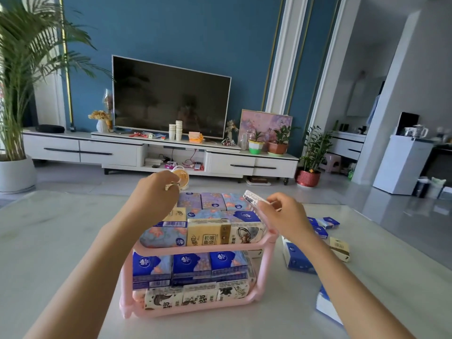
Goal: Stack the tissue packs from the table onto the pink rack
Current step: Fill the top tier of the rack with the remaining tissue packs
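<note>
Pale living-room table (61,241); pink rack (269,255) nearly full, one tissue pack in hand.

Right hand (283,216) pinches a white tissue pack (253,197) by one end, tilted, just above the rack's right rear corner. Left hand (159,192) hangs over the rack's left rear, fingers curled down toward the packs; cannot tell whether it holds anything. Rack contents: the top tier holds purple, blue, yellow and white packs in two layers, and the lower tier has blue packs over white printed ones. Loose packs (297,259) lie on the table right of the rack. Judgement: the packs are light, soft and film-wrapped, so probably slippery. Grip across the short sides with a gentle squeeze, and set flat on the top layer.
</note>
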